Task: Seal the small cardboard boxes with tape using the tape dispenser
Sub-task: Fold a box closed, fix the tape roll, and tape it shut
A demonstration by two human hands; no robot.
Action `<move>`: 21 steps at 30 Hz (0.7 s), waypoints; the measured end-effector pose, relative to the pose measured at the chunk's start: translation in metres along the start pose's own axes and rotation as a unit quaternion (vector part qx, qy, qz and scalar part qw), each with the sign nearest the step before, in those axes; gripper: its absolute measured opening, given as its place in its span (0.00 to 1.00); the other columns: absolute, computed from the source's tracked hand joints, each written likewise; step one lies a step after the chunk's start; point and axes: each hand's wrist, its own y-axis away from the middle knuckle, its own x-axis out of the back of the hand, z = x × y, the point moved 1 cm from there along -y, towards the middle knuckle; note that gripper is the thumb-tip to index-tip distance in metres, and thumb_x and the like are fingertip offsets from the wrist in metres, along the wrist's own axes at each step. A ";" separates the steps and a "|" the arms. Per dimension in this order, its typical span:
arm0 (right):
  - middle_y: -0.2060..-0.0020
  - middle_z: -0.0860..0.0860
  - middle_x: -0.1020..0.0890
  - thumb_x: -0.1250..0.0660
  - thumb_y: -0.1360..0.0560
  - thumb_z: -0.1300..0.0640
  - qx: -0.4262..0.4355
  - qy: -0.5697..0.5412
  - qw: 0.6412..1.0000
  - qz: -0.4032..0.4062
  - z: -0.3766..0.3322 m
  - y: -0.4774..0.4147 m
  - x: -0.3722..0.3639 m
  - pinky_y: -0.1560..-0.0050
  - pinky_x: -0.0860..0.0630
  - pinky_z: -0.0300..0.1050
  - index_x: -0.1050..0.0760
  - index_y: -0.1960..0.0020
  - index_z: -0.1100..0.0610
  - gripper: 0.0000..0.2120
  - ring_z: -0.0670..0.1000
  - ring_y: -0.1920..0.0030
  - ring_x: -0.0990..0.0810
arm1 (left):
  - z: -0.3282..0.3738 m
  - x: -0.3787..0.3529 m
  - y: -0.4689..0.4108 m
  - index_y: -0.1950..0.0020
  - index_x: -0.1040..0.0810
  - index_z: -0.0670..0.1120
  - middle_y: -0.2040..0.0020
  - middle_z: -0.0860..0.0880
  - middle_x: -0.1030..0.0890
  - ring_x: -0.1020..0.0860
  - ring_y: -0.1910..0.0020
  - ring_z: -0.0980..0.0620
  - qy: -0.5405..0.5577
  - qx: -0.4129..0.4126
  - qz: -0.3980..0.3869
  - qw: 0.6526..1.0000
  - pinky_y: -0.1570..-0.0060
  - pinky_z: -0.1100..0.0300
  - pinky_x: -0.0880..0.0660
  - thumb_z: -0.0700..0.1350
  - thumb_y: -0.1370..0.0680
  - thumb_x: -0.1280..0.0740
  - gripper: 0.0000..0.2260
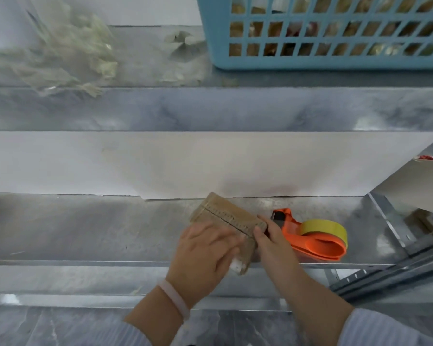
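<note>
A small brown cardboard box [225, 213] lies on the metal shelf [85, 228], its top seam running diagonally. My left hand [205, 250] covers the near part of the box and grips it. My right hand [270, 238] pinches the box's right end between thumb and fingers. Just right of that hand an orange tape dispenser [313, 240] with a yellow tape roll [325, 229] lies on the shelf, with no hand on it.
A blue plastic basket [215, 46] holding packets stands on the upper shelf at the right. A pile of clear plastic bags [60, 53] lies on that shelf at the left. A slanted metal frame [395, 233] borders the lower shelf on the right.
</note>
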 end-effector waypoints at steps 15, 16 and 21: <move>0.21 0.47 0.48 0.44 0.17 0.50 0.012 0.060 0.998 -0.024 -0.009 0.001 -0.028 0.24 0.48 0.45 0.57 0.22 0.38 0.30 0.48 0.23 0.47 | -0.042 -0.007 -0.016 0.21 0.42 0.50 0.24 0.53 0.37 0.37 0.26 0.54 0.212 0.387 -0.073 0.894 0.27 0.62 0.42 0.46 0.16 0.41 0.24; 0.21 0.47 0.47 0.44 0.17 0.50 0.011 0.069 0.997 -0.029 -0.010 -0.001 -0.026 0.23 0.47 0.46 0.56 0.22 0.38 0.29 0.49 0.23 0.46 | -0.043 -0.008 -0.017 0.22 0.40 0.50 0.24 0.53 0.37 0.37 0.26 0.55 0.222 0.386 -0.071 0.893 0.27 0.63 0.43 0.45 0.17 0.41 0.23; 0.23 0.49 0.40 0.45 0.17 0.48 0.011 0.080 0.995 -0.060 -0.015 -0.007 -0.010 0.25 0.42 0.47 0.52 0.23 0.37 0.26 0.51 0.25 0.39 | -0.049 -0.003 -0.011 0.25 0.38 0.56 0.24 0.55 0.38 0.41 0.24 0.57 0.311 0.365 -0.067 0.875 0.26 0.64 0.46 0.43 0.16 0.41 0.20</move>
